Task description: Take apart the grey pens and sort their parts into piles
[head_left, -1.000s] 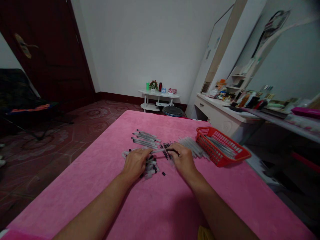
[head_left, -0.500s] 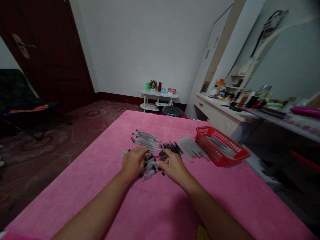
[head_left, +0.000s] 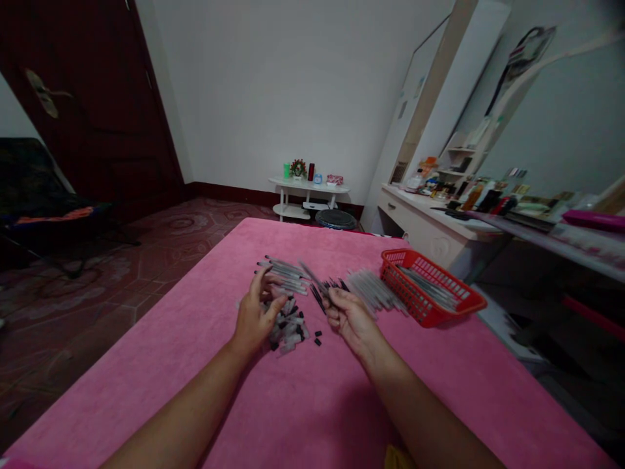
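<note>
In my right hand [head_left: 349,316] the fingers are closed on a slim grey pen [head_left: 313,277], its far end tilted up and to the left. My left hand [head_left: 256,316] is open, fingers spread and curved, with nothing seen in it. It hovers at the left side of a heap of clear pen caps [head_left: 291,326] with black ends. Just beyond lies a row of pens [head_left: 288,270] with dark ends. Short black pen parts [head_left: 336,284] lie partly hidden behind my right hand. Beside them is a row of clear pen barrels [head_left: 374,290].
A red plastic basket [head_left: 424,316] holding thin grey rods [head_left: 432,286] stands at the right on the pink cloth [head_left: 273,404]. Two small black pieces [head_left: 318,338] lie near the caps. Beyond the table are a round stool [head_left: 336,218] and a crowded dressing table [head_left: 430,212].
My hands have moved apart from over the caps. The left has opened and shifted left; the right has drawn right with the pen, which has swung from level to tilted.
</note>
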Demonstrator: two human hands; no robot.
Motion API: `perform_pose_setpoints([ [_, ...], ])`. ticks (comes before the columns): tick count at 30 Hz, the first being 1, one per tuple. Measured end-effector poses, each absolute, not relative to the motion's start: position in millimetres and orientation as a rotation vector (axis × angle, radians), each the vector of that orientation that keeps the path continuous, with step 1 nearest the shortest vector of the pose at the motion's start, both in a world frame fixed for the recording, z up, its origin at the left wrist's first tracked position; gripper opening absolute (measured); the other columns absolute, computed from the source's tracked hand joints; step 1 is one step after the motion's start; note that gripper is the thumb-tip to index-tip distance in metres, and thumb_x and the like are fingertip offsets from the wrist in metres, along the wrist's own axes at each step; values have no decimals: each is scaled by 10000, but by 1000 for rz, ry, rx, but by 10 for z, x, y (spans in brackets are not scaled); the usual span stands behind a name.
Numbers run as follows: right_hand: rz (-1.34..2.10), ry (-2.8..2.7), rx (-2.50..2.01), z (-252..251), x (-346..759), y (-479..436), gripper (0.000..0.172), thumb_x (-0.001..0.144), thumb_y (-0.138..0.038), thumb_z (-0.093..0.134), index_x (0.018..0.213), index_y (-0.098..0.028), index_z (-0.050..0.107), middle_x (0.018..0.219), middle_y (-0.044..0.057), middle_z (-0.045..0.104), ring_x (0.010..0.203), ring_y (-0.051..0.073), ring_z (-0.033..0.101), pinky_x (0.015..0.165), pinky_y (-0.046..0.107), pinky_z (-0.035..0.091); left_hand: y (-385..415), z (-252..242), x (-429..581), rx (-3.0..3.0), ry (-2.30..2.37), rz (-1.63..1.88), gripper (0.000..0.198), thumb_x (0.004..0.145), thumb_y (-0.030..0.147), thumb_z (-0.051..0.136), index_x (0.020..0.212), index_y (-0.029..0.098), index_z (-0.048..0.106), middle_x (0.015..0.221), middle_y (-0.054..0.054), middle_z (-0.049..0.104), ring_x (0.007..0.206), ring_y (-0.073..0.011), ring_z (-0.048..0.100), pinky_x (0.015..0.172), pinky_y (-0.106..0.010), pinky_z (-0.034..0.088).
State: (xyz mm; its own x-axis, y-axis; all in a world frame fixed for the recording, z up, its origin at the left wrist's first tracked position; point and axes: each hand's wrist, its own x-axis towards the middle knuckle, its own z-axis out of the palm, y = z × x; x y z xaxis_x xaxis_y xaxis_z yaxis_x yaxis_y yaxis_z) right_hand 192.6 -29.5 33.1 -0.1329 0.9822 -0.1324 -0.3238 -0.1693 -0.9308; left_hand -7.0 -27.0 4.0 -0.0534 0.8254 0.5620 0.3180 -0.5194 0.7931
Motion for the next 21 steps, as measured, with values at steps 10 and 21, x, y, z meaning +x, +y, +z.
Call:
perform_pose_setpoints([
  [10,1502,-1772,-1196,248,1898,-369,189,791,-307,508,684,-157,552,463,-39,541,333,76,431,348,175,304,-178,-4,-126,1040,1145,1725,394,834,487,513,595,174,495,434,55,446,392,-81,381,407,-197,295],
  [21,12,-1845,-1862,203,2371,-128,85,755,-267,660,707,-201,681,711,88,666,638,204,599,543,282,367,-198,48,-110,1114,1214,1711,378,830,475,529,608,171,509,483,45,489,436,-84,422,440,-194,329],
])
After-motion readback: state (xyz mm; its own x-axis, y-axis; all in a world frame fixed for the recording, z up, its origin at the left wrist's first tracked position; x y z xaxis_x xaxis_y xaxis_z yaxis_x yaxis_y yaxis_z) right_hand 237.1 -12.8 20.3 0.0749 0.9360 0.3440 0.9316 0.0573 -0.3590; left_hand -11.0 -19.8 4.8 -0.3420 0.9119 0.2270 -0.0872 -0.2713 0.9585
